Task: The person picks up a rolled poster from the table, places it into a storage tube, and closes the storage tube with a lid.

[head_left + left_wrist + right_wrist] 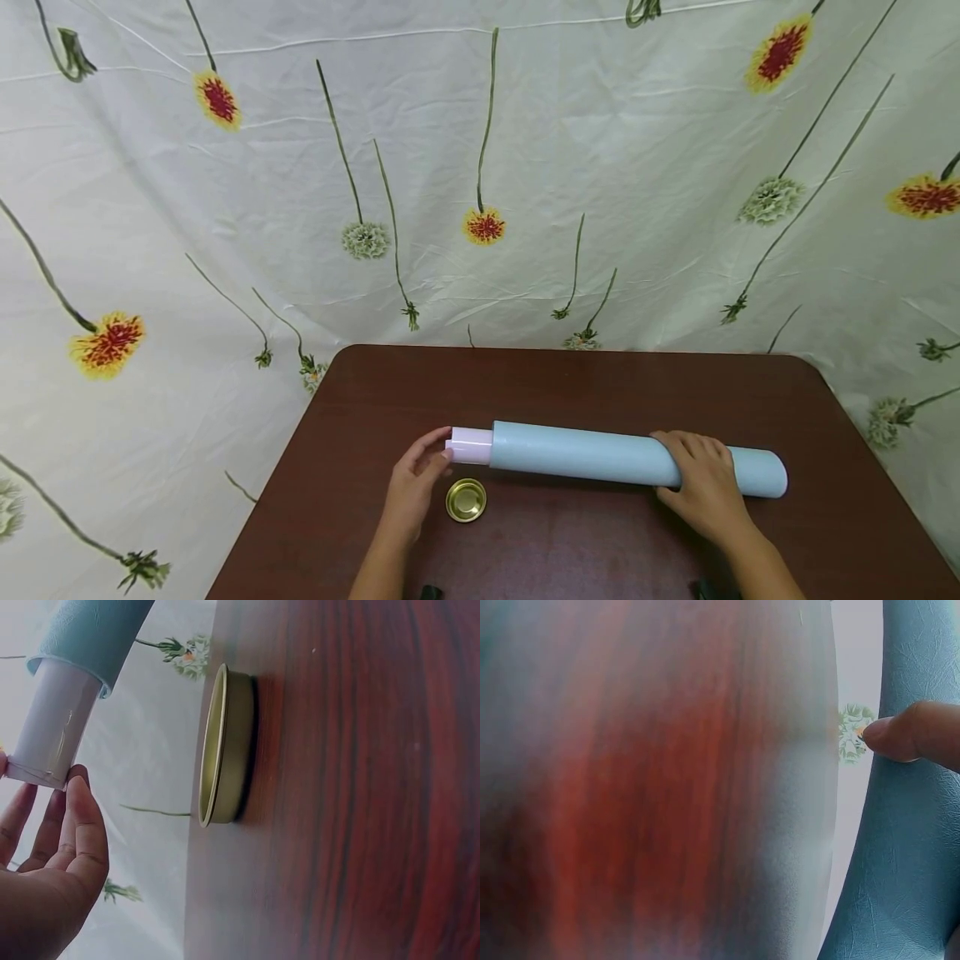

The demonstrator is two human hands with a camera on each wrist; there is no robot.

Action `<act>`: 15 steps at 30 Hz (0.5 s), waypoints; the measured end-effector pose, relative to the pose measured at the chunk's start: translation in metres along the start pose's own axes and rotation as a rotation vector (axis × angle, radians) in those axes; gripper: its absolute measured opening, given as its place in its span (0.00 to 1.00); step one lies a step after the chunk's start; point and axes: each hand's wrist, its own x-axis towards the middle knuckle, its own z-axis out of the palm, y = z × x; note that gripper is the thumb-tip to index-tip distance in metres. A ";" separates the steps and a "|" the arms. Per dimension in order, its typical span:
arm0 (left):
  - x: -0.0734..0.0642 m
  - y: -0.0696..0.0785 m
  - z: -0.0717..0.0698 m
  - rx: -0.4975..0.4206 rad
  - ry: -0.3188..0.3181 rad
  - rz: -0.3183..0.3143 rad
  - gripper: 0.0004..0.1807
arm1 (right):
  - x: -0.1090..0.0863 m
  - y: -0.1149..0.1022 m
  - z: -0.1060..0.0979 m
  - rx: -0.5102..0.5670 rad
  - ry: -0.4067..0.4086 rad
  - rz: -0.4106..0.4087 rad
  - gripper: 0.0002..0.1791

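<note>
A long light-blue tube (577, 451) lies sideways above the table, its left mouth open. Out of that mouth sticks a rolled pale lilac sheet (471, 446), also visible in the left wrist view as a glossy roll (56, 724). My left hand (417, 479) pinches the roll's outer end between thumb and fingers. Near the tube's right end, my right hand (705, 483) grips it from above, thumb on the near side. Just below the roll, a round gold lid (466, 500) rests on the table with its hollow side up.
The dark brown wooden table (570, 542) has rounded far corners. Behind it hangs a pale cloth (645, 167) printed with flowers. Two small dark objects show at the bottom edge of the head view, too cut off to identify.
</note>
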 end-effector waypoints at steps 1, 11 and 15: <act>0.000 0.000 0.000 -0.002 -0.006 0.001 0.21 | 0.000 0.000 0.000 0.001 0.000 0.000 0.48; -0.002 -0.001 0.004 0.021 -0.038 0.015 0.21 | -0.001 0.000 -0.001 0.002 -0.003 -0.003 0.49; -0.002 -0.003 0.005 0.020 -0.051 0.005 0.21 | -0.001 -0.001 -0.001 0.005 -0.002 -0.003 0.49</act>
